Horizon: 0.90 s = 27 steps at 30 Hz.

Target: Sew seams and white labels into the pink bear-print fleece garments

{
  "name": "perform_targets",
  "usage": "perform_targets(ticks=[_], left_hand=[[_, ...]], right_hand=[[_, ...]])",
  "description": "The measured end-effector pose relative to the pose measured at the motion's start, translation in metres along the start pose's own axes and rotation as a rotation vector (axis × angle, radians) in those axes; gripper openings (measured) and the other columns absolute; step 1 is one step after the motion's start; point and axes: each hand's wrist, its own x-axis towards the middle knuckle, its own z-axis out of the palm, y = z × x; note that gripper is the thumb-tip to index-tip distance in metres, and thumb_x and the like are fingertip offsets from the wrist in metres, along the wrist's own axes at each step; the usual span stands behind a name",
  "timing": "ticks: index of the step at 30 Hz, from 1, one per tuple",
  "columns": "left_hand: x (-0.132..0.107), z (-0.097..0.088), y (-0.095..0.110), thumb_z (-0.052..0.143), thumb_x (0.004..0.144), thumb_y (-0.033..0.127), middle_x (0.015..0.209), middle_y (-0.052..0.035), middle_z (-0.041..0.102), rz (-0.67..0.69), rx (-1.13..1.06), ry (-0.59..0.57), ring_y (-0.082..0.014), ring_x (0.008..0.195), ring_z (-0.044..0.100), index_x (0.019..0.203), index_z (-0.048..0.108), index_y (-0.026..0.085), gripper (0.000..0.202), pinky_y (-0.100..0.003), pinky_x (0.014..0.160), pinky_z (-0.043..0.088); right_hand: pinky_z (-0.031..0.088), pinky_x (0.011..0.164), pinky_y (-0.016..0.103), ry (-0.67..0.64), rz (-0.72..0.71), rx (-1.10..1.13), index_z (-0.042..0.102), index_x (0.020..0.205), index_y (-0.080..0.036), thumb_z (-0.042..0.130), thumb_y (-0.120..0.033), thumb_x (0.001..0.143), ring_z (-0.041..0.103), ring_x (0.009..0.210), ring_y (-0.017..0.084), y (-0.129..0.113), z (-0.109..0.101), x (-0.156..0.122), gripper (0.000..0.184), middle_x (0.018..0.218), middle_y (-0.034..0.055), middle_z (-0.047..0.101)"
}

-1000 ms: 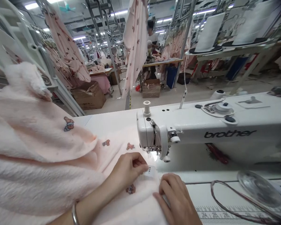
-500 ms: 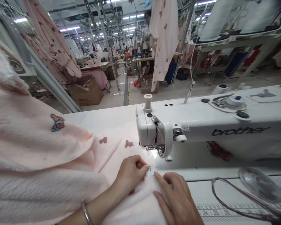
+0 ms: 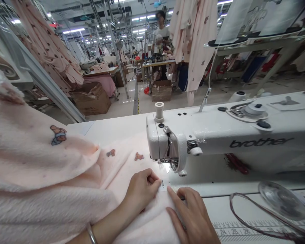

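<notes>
Pink fleece fabric [image 3: 73,206] printed with small bears spreads across the left of the table and under both hands. A small white label [image 3: 163,185] with dark print lies on it, just in front of the needle area of a white sewing machine [image 3: 165,139]. My left hand [image 3: 144,188] pinches the label's left edge between thumb and index finger. On the label's right side rests the index fingertip of my right hand [image 3: 190,210], its fingers apart and its palm over the fabric. The needle itself is hard to make out under the machine head.
A ruler strip [image 3: 234,230] runs along the table's front edge, with a cord loop [image 3: 234,206] and a clear plastic disc [image 3: 282,200] on the right. Thread cones [image 3: 234,23] stand behind. Pink garments [image 3: 195,44] hang beyond the table, near a standing person [image 3: 162,30].
Both hands keep almost the same place on the label and fabric. In the background, the hanging pink garment has shifted right, and the person behind it shows more fully.
</notes>
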Motion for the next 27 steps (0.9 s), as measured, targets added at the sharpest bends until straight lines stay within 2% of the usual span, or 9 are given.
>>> perform_targets(ticks=[3, 15, 21, 24, 27], left_hand=[[0.001, 0.0, -0.001, 0.055, 0.075, 0.03, 0.053, 0.0015, 0.058, -0.004, 0.038, -0.006, -0.0113, 0.049, 0.052, 0.069, 0.06, 0.017, 0.015, -0.02, 0.049, 0.036], [0.003, 0.002, -0.006, 0.055, 0.075, 0.031, 0.063, 0.0011, 0.062, 0.014, 0.084, 0.016, -0.013, 0.059, 0.055, 0.07, 0.061, 0.018, 0.015, -0.022, 0.056, 0.038], [0.003, 0.003, -0.002, 0.054, 0.077, 0.028, 0.064, 0.0006, 0.062, 0.039, 0.126, 0.005, -0.0137, 0.061, 0.056, 0.07, 0.06, 0.018, 0.014, -0.024, 0.058, 0.041], [-0.005, -0.005, -0.001, 0.055, 0.079, 0.027, 0.074, -0.0009, 0.064, 0.147, 0.236, -0.003, -0.0146, 0.062, 0.057, 0.087, 0.061, 0.017, 0.014, -0.028, 0.062, 0.047], [-0.02, -0.014, -0.008, 0.049, 0.084, 0.02, 0.1, -0.0067, 0.062, 0.436, 0.412, 0.035, -0.0168, 0.078, 0.062, 0.107, 0.057, 0.018, 0.024, -0.033, 0.073, 0.053]], right_hand=[[0.048, 0.079, 0.038, -0.005, -0.002, -0.02, 0.049, 0.129, -0.009, 0.051, -0.019, 0.09, 0.047, 0.097, 0.025, 0.0, 0.001, -0.001, 0.041, 0.102, 0.0142, 0.046], [0.047, 0.081, 0.037, -0.01, -0.005, -0.038, 0.049, 0.128, -0.01, 0.05, -0.017, 0.09, 0.046, 0.098, 0.025, 0.001, 0.001, 0.0, 0.039, 0.103, 0.014, 0.044], [0.047, 0.079, 0.037, -0.019, -0.001, -0.038, 0.048, 0.129, -0.01, 0.05, -0.016, 0.089, 0.045, 0.098, 0.025, 0.001, 0.001, 0.0, 0.041, 0.103, 0.0139, 0.043], [0.047, 0.078, 0.037, -0.021, -0.011, -0.04, 0.048, 0.129, -0.01, 0.049, -0.017, 0.09, 0.045, 0.096, 0.025, 0.001, 0.001, 0.001, 0.039, 0.103, 0.0135, 0.044], [0.048, 0.077, 0.038, -0.001, -0.023, -0.042, 0.05, 0.126, -0.009, 0.047, -0.018, 0.091, 0.045, 0.095, 0.024, 0.001, 0.0, 0.002, 0.037, 0.102, 0.0136, 0.044]])
